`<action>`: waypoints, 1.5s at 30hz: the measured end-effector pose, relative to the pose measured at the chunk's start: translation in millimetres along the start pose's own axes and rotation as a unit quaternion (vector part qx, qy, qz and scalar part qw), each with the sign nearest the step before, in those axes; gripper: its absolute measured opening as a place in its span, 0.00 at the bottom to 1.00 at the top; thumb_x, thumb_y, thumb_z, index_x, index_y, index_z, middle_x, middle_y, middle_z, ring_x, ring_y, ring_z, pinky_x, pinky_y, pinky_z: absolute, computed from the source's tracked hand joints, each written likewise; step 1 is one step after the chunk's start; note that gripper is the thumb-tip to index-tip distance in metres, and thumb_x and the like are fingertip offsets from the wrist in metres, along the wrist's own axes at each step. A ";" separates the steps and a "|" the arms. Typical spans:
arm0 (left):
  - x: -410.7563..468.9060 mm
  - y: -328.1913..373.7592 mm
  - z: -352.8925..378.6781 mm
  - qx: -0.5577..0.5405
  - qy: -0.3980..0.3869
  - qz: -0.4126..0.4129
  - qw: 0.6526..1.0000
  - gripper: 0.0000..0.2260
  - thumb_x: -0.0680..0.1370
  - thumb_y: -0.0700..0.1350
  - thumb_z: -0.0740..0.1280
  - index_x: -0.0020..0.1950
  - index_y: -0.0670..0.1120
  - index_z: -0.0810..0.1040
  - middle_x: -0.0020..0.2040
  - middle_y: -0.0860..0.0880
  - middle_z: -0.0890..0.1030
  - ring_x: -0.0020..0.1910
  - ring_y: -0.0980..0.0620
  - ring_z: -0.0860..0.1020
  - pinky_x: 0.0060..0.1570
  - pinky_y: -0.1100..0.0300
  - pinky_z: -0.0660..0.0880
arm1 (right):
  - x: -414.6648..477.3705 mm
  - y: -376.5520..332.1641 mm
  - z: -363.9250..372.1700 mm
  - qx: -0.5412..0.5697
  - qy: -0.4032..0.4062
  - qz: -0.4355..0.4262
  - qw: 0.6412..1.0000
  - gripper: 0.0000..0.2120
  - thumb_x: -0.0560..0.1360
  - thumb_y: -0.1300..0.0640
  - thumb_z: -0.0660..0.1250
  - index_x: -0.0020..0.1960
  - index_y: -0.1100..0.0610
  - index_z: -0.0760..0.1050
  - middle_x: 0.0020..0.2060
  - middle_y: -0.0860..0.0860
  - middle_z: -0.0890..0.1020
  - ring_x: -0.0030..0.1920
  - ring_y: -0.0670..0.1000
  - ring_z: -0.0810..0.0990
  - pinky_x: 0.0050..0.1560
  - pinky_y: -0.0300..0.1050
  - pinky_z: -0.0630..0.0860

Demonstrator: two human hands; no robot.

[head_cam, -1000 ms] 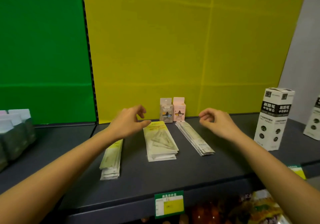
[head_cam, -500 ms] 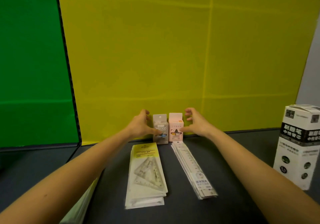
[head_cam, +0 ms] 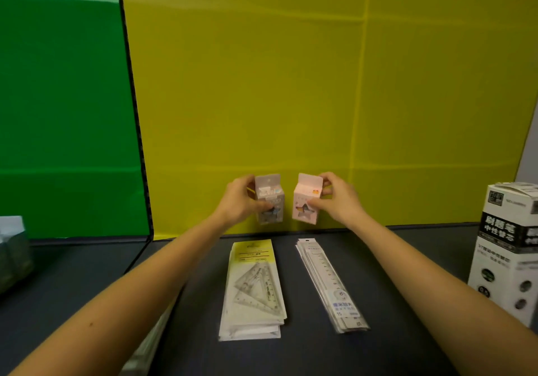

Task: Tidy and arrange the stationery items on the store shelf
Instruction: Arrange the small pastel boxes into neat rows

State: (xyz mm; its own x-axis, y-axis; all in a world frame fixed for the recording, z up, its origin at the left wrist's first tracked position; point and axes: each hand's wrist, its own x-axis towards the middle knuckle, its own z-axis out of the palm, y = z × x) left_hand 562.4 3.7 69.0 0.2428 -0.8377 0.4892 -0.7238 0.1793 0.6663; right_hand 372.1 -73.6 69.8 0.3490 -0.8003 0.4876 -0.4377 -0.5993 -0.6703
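Observation:
My left hand grips a small grey box and my right hand grips a small pink box. Both boxes are lifted off the dark shelf, side by side with a gap between them, in front of the yellow back panel. Below them a stack of packaged set squares lies on the shelf. To its right lies a stack of packaged rulers.
A tall white and black refill carton stands at the right edge. Greenish packets sit at the far left. Another stack of flat packets shows partly under my left forearm. A green panel stands behind the left bay.
Both hands reached the two small boxes at the back, closed on them and lifted them off the shelf, moving them slightly apart. The view has come closer.

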 end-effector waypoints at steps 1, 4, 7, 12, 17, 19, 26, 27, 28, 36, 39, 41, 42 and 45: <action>-6.4 8.3 -12.0 -0.015 0.006 0.010 1.000 0.19 0.66 0.36 0.75 0.54 0.37 0.75 0.50 0.41 0.80 0.43 0.49 0.77 0.38 0.66 0.74 | -4.8 -9.1 -8.0 0.007 0.011 -0.012 1.000 0.22 0.68 0.64 0.72 0.60 0.60 0.70 0.58 0.56 0.79 0.56 0.54 0.79 0.54 0.52 0.78; -38.8 29.9 -50.2 -0.041 0.014 0.037 0.998 0.17 0.66 0.37 0.75 0.53 0.40 0.76 0.47 0.46 0.79 0.40 0.55 0.77 0.35 0.72 0.74 | -27.7 -36.8 -30.3 0.035 0.029 -0.039 0.998 0.22 0.67 0.63 0.73 0.59 0.59 0.71 0.55 0.53 0.79 0.52 0.50 0.78 0.50 0.48 0.78; -83.7 37.5 -88.4 -0.040 0.025 0.045 0.998 0.15 0.65 0.40 0.76 0.48 0.48 0.74 0.45 0.50 0.80 0.43 0.54 0.79 0.42 0.63 0.77 | -61.9 -60.3 -42.0 0.072 0.010 -0.057 0.996 0.21 0.68 0.62 0.73 0.58 0.56 0.70 0.50 0.47 0.76 0.50 0.48 0.77 0.49 0.45 0.76; -168.1 32.5 -144.0 -0.033 0.053 0.028 0.998 0.19 0.61 0.46 0.77 0.46 0.53 0.72 0.44 0.53 0.80 0.42 0.56 0.80 0.42 0.64 0.78 | -119.4 -95.7 -30.9 0.135 -0.068 -0.083 0.985 0.19 0.67 0.61 0.73 0.53 0.50 0.69 0.45 0.40 0.76 0.47 0.45 0.79 0.48 0.42 0.76; -237.9 6.2 -193.3 -0.031 0.062 -0.022 0.997 0.22 0.56 0.55 0.76 0.45 0.52 0.73 0.41 0.53 0.83 0.42 0.55 0.82 0.43 0.62 0.80 | -159.3 -141.9 9.7 0.172 -0.152 -0.108 0.967 0.18 0.67 0.60 0.73 0.48 0.43 0.70 0.46 0.40 0.78 0.45 0.38 0.80 0.43 0.37 0.79; -261.3 -6.0 -213.9 -0.020 0.077 -0.030 0.996 0.20 0.58 0.49 0.77 0.44 0.50 0.73 0.37 0.54 0.83 0.38 0.59 0.81 0.40 0.66 0.79 | -170.0 -160.9 32.1 0.171 -0.183 -0.115 0.961 0.18 0.67 0.59 0.73 0.49 0.42 0.70 0.47 0.40 0.78 0.46 0.38 0.80 0.44 0.38 0.79; -335.4 -56.7 -305.8 0.025 0.121 -0.077 0.989 0.30 0.51 0.67 0.75 0.45 0.51 0.75 0.44 0.49 0.81 0.43 0.52 0.81 0.43 0.59 0.81 | -199.2 -231.9 114.2 0.153 -0.239 -0.138 0.949 0.17 0.68 0.55 0.73 0.51 0.44 0.69 0.48 0.38 0.77 0.49 0.37 0.76 0.44 0.34 0.74; -343.2 -65.6 -320.8 0.031 0.127 -0.084 0.988 0.32 0.49 0.69 0.74 0.44 0.51 0.75 0.44 0.48 0.82 0.43 0.52 0.81 0.43 0.57 0.81 | -202.7 -242.9 126.6 0.152 -0.244 -0.140 0.948 0.17 0.67 0.55 0.73 0.50 0.44 0.70 0.48 0.38 0.77 0.50 0.37 0.76 0.45 0.35 0.75; -350.0 -73.9 -335.6 0.037 0.129 -0.089 0.987 0.32 0.49 0.70 0.74 0.44 0.52 0.75 0.44 0.49 0.82 0.43 0.52 0.82 0.43 0.57 0.81 | -205.9 -253.9 139.5 0.153 -0.250 -0.138 0.946 0.16 0.67 0.55 0.73 0.49 0.43 0.70 0.48 0.39 0.78 0.50 0.38 0.77 0.47 0.36 0.76; -379.5 -141.5 -437.8 0.039 0.097 -0.113 0.988 0.31 0.47 0.66 0.76 0.44 0.53 0.75 0.48 0.56 0.80 0.45 0.55 0.81 0.41 0.65 0.79 | -220.9 -348.4 242.0 0.130 -0.268 -0.144 0.944 0.20 0.67 0.55 0.74 0.55 0.50 0.70 0.50 0.43 0.79 0.50 0.44 0.80 0.47 0.39 0.78; -376.6 -166.3 -463.0 0.040 0.102 -0.113 0.988 0.22 0.56 0.53 0.79 0.45 0.51 0.74 0.45 0.50 0.81 0.45 0.51 0.81 0.42 0.64 0.79 | -221.9 -379.6 275.1 0.121 -0.277 -0.160 0.940 0.20 0.67 0.57 0.74 0.54 0.52 0.69 0.44 0.42 0.77 0.47 0.48 0.81 0.49 0.45 0.80; -370.9 -181.9 -474.1 0.042 0.104 -0.110 0.988 0.17 0.63 0.42 0.78 0.45 0.51 0.74 0.45 0.50 0.81 0.47 0.49 0.80 0.43 0.64 0.78 | -220.5 -395.0 294.7 0.109 -0.271 -0.178 0.940 0.19 0.67 0.58 0.75 0.52 0.52 0.68 0.42 0.41 0.76 0.45 0.49 0.81 0.48 0.45 0.80; -367.6 -189.5 -478.7 0.044 0.102 -0.108 0.988 0.16 0.64 0.40 0.77 0.45 0.51 0.74 0.46 0.50 0.80 0.47 0.48 0.80 0.42 0.64 0.78 | -218.2 -401.3 303.3 0.091 -0.260 -0.192 0.942 0.19 0.67 0.57 0.75 0.52 0.51 0.68 0.41 0.41 0.75 0.44 0.49 0.79 0.48 0.44 0.80; -357.1 -209.4 -488.6 0.041 0.097 -0.108 0.989 0.16 0.65 0.40 0.77 0.45 0.52 0.73 0.46 0.50 0.79 0.48 0.48 0.80 0.44 0.61 0.77 | -206.1 -414.0 325.9 0.042 -0.226 -0.219 0.948 0.21 0.66 0.54 0.74 0.55 0.53 0.70 0.44 0.45 0.76 0.46 0.48 0.76 0.50 0.42 0.76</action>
State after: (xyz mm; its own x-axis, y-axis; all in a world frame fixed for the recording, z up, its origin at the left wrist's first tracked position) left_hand 942.8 517.3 29.8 0.5105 -0.7358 0.4451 -0.6901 -0.0418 0.7225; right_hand 751.4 346.1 64.5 0.8106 -0.3721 0.4522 -0.1075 -0.8537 -0.5096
